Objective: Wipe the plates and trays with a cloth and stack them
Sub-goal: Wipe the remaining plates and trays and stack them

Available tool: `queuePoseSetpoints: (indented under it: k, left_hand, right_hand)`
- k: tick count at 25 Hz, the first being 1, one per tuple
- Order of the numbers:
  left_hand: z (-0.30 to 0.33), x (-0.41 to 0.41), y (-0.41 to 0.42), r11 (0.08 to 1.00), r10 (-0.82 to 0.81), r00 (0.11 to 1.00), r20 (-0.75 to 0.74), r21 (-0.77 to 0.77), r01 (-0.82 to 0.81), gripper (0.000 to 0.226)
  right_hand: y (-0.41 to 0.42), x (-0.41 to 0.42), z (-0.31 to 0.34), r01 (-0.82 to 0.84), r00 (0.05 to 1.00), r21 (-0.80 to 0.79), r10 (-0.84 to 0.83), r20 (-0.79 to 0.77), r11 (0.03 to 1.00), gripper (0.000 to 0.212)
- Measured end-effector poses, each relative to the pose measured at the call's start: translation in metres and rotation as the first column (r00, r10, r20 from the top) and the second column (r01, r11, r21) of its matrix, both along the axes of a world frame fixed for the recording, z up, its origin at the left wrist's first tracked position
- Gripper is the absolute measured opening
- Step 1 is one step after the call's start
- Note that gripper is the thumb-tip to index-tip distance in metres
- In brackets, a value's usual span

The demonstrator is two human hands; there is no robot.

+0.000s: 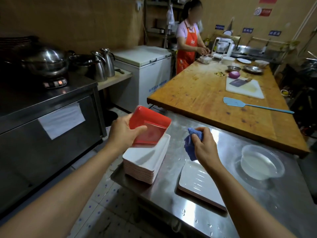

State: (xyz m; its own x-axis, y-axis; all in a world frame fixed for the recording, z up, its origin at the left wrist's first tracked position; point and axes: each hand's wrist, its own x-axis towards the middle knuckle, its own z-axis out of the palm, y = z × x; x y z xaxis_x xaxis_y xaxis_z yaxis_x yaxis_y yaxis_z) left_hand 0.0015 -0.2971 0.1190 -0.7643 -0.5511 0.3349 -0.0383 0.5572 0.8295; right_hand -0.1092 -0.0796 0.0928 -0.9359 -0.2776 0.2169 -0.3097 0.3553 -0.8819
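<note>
At one o'clock a wooden desk (197,93) carries a white cutting board (247,91) with a cleaver (239,81), a purple onion (234,74) and a blue spatula (240,104). A person in an orange apron (186,48) stands at twelve. A white freezer (145,69) sits beside; steel jugs (103,66) at ten.

One head-worn camera looks forward and down, close over the steel table (214,194), the kitchen beyond.
</note>
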Motion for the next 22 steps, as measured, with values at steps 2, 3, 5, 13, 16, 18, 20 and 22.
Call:
queuePoseSetpoints:
  k: [2,3,5,13,16,18,20,22]
  left_hand:
    - [-0.01,-0.001,0.003,0.919,-0.016,0.998,0.065,-0.392,0.04,0.021]
    - [-0.017,-0.001,0.005,0.837,-0.032,0.996,0.088,-0.541,0.075,0.02]
    - [-0.03,0.003,0.005,0.681,-0.093,0.987,0.129,-0.715,0.158,0.017]
    - [-0.076,0.017,0.001,0.401,-0.192,0.955,0.226,-0.87,0.286,0.027]
    - [-0.093,0.022,-0.004,0.44,-0.23,0.942,0.244,-0.837,0.324,0.028]
    - [-0.102,0.023,-0.008,0.489,-0.227,0.938,0.262,-0.802,0.343,0.027]
    - [-0.112,0.023,-0.013,0.517,-0.218,0.929,0.298,-0.773,0.369,0.023]
    - [-0.12,0.022,-0.016,0.533,-0.215,0.915,0.34,-0.744,0.402,0.021]
  right_hand:
    - [0.001,0.0,0.0,-0.007,0.999,-0.045,0.009,0.046,0.999,0.004]
    - [0.002,0.001,-0.001,-0.007,0.997,-0.071,0.012,0.07,0.997,0.004]
    - [0.004,0.001,-0.004,0.013,0.995,-0.064,-0.006,0.102,0.998,0.004]
    - [0.011,0.002,-0.014,0.061,0.99,-0.054,-0.054,0.129,0.997,0.003]
    - [0.011,0.002,-0.018,0.072,0.991,-0.014,-0.07,0.113,0.997,0.003]
    - [0.012,0.002,-0.022,0.076,0.991,-0.002,-0.075,0.108,0.997,0.003]
    - [0.014,0.002,-0.025,0.083,0.99,0.012,-0.084,0.115,0.996,0.004]
    - [0.017,0.004,-0.029,0.089,0.986,0.002,-0.088,0.142,0.996,0.003]
